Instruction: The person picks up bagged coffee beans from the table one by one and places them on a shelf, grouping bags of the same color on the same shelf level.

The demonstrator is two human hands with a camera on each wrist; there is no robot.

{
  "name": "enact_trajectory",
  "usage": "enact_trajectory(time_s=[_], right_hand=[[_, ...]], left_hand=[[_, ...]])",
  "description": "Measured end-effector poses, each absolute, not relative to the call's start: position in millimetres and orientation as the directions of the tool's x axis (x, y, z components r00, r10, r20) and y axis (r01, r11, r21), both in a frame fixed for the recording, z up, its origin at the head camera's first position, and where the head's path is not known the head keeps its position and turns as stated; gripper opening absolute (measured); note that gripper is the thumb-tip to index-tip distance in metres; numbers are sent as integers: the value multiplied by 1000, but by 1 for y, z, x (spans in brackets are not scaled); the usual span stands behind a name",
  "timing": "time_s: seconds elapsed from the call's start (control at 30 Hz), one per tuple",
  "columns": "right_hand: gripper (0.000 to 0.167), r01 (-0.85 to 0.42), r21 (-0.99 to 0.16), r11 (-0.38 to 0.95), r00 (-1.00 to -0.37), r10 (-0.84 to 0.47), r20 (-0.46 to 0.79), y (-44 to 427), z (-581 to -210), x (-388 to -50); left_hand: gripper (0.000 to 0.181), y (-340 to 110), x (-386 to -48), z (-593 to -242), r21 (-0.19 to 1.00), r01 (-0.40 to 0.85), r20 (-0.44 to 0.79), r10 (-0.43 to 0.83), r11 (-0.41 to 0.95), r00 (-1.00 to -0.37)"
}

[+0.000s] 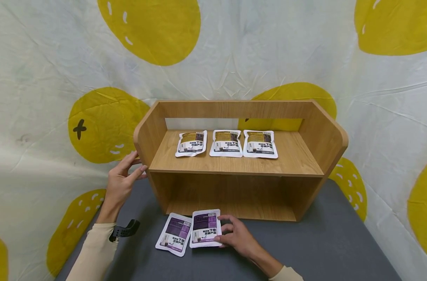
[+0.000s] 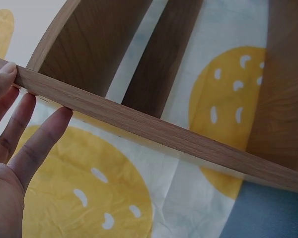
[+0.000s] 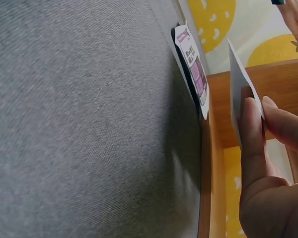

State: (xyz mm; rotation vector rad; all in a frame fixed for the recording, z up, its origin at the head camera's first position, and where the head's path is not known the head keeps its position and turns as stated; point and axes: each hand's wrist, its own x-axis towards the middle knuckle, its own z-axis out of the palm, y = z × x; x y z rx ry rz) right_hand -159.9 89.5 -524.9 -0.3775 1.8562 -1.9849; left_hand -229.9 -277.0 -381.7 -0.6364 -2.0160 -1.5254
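Note:
A two-tier wooden shelf stands on the grey table. My left hand grips the edge of its left side panel; in the left wrist view the thumb lies on one face of the panel and the fingertips on the other. My right hand pinches a white-edged purple pouch by its right side, in front of the shelf. The right wrist view shows that held pouch edge-on between thumb and fingers, raised off the table. Left of it, a second purple pouch lies on the table.
Three white-edged pouches with yellow-brown tops lie in a row on the upper tier: a left one, a middle one and a right one. A patterned cloth hangs behind the shelf. Grey table surface extends to the right.

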Motion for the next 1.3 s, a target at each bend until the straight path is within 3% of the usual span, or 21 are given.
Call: enact_trajectory(time_s=[0.4,0.8,1.3], right_hand=[[69,97,-987,-130,-889,-458,-27,80,-520,-163],[34,77,-992,-101,-935,-352,-37,68,-523,-171],[27,51,-996,-79,-950,-312,-24,52,-528,-184]], left_hand=[[65,-277,-229,-382,725,641,652,47,253,-757],[66,-275,-229,-381,722,640,653,49,262,-756],[67,-276,-229,-381,721,633,649,45,282,-759]])
